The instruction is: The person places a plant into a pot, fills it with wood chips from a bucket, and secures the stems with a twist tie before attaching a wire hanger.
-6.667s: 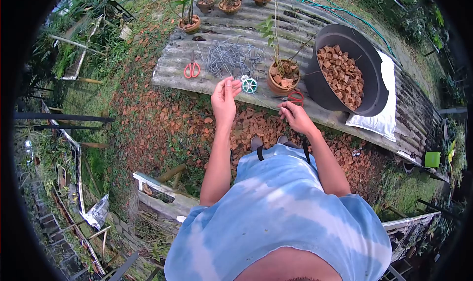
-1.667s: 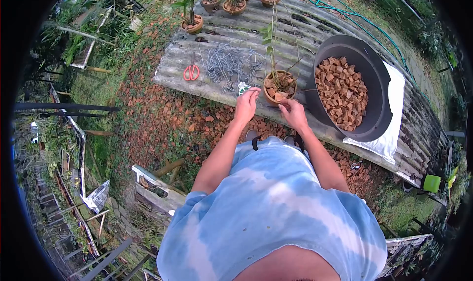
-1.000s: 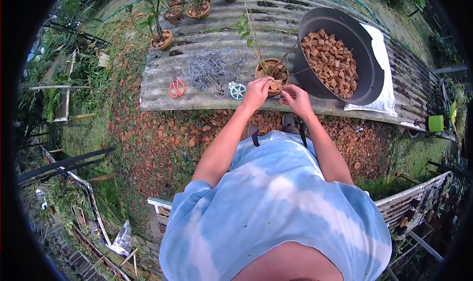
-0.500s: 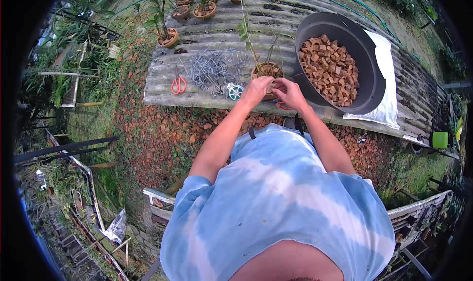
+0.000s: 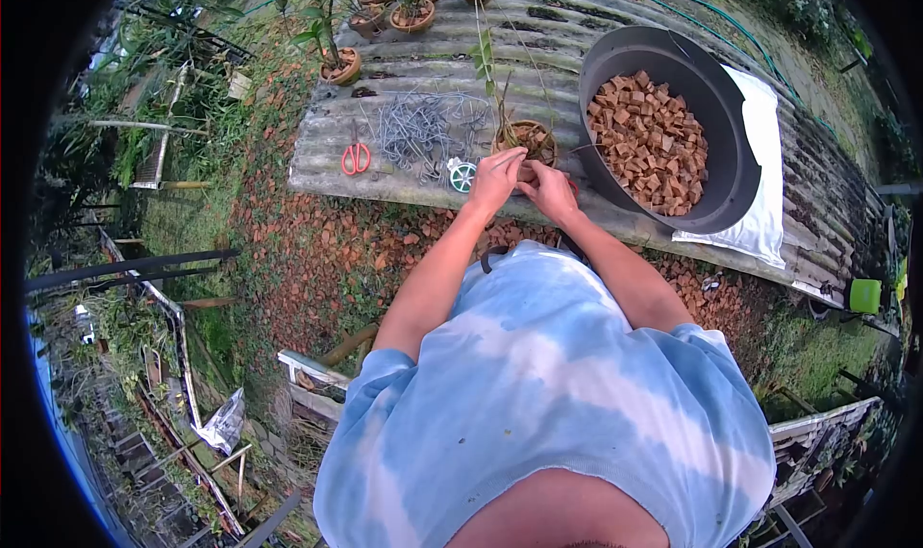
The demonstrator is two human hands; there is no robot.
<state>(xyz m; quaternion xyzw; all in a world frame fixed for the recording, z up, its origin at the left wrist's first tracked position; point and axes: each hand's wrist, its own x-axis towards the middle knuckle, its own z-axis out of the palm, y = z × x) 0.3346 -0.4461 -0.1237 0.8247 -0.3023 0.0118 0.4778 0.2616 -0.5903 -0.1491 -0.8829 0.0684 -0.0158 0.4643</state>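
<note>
My left hand (image 5: 495, 181) and my right hand (image 5: 552, 192) meet at the near side of a clay pot (image 5: 548, 149). Both hands have their fingers closed in a pinch, fingertips almost together. Something small and brownish may be between them, but the fingers hide it. A thin-stemmed plant (image 5: 487, 62) rises from the pot, with thin lines running up beside it. Just left of my left hand lies a green-and-white reel (image 5: 462, 175). Part of a red-handled tool (image 5: 574, 188) shows behind my right hand.
A large black tub (image 5: 740, 187) of brown husk chunks (image 5: 649, 144) stands at the right, beside a white sack (image 5: 762, 130). Bent grey wires (image 5: 423, 135) and red-handled scissors (image 5: 356, 159) lie left on the corrugated sheet (image 5: 327, 115). Several potted plants (image 5: 413, 14) stand farther back.
My hands have drawn slightly back toward me from the pot, uncovering more of it. The fingers stay pinched close together. The view has shifted a little.
</note>
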